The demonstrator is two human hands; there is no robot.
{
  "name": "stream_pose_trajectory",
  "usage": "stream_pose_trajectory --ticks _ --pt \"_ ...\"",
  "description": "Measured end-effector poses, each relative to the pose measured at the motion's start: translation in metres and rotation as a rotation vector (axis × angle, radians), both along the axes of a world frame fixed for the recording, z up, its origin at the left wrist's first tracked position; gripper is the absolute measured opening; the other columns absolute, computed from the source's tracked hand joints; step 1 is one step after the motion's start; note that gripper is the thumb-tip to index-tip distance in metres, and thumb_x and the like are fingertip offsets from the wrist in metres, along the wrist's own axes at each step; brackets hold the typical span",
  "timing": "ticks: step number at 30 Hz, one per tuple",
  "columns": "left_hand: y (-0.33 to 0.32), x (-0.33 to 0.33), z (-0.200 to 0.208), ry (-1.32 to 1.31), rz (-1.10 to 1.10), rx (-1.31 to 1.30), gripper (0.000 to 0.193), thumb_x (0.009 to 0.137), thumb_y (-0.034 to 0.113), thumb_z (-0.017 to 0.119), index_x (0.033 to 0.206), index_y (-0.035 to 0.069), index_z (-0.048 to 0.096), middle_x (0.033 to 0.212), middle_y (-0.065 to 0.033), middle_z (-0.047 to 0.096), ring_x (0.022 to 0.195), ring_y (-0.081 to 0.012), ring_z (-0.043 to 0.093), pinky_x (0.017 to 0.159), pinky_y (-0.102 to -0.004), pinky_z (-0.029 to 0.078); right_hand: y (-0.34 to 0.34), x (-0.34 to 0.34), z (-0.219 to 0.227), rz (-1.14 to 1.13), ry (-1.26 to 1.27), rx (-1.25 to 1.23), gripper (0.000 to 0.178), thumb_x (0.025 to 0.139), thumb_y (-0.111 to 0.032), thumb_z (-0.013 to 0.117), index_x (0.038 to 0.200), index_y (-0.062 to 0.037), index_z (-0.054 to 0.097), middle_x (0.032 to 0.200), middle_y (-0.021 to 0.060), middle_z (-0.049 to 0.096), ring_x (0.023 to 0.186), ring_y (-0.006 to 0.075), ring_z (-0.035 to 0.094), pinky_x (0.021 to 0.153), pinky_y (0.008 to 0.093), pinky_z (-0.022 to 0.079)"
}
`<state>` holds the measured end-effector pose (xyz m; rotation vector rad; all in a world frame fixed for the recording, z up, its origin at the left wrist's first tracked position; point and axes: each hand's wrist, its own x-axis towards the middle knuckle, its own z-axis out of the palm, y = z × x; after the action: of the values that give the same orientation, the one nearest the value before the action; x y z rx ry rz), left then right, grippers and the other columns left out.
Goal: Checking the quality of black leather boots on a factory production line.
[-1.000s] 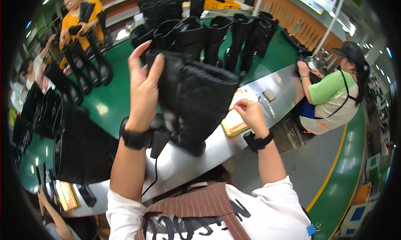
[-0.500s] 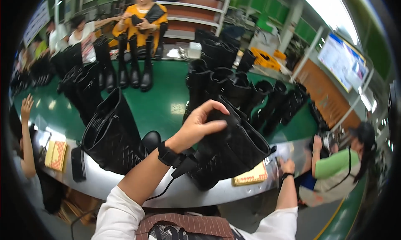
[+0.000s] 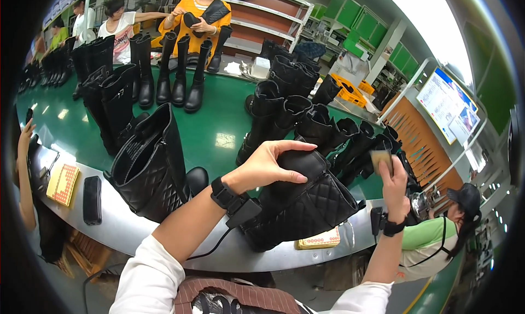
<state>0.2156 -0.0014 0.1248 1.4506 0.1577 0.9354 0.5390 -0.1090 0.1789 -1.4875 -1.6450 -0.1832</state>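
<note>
Since half a second ago, our right hand is up from low over the metal counter and now stands raised to the right of the near boot. Its fingers pinch a small tan block. Our left hand keeps its place at the upper shaft of that boot, thumb and index finger spread apart over the black leather; the other fingers are hidden, so we cannot tell whether it grips or only rests there.

We see the near boot on the counter straight in front of us, quilted and black, its shaft leaning to the right. A yellow packet shows partly from behind its lower right side. To its left we have a second quilted boot, its wide opening toward us, then a dark oblong case and another yellow packet with red print. Beyond, on the green tabletop, we find more black boots in rows. Across from us, a co-worker in an orange-yellow top holds a black boot in both hands.
</note>
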Motion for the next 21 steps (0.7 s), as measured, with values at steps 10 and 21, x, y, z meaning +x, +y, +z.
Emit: stream_pose_trajectory --ticks 10,21 --pt "-0.002 0.0 0.0 0.06 0.074 -0.132 0.061 0.066 0.0 0.083 0.121 -0.002 0.058 0.112 -0.0046 0.064 0.099 -0.0095 0.06 0.09 -0.0259 0.049 0.03 -0.161 0.058 0.259 -0.749 -0.188 0.02 0.081 -0.02 0.067 0.079 -0.0043 0.055 0.069 0.0116 0.056 0.067 0.0308 0.057 0.06 0.0391 0.046" --pt "-0.011 0.003 0.006 0.082 0.153 0.032 0.058 0.067 -0.002 0.079 0.121 -0.002 0.059 0.106 -0.0076 0.067 0.093 -0.0095 0.062 0.084 -0.0247 0.052 0.023 -0.161 0.083 0.291 -0.6 -0.381 0.025 0.08 -0.022 0.065 0.072 0.0009 0.056 0.06 0.0206 0.054 0.059 0.0373 0.058 0.056 0.0411 0.046"
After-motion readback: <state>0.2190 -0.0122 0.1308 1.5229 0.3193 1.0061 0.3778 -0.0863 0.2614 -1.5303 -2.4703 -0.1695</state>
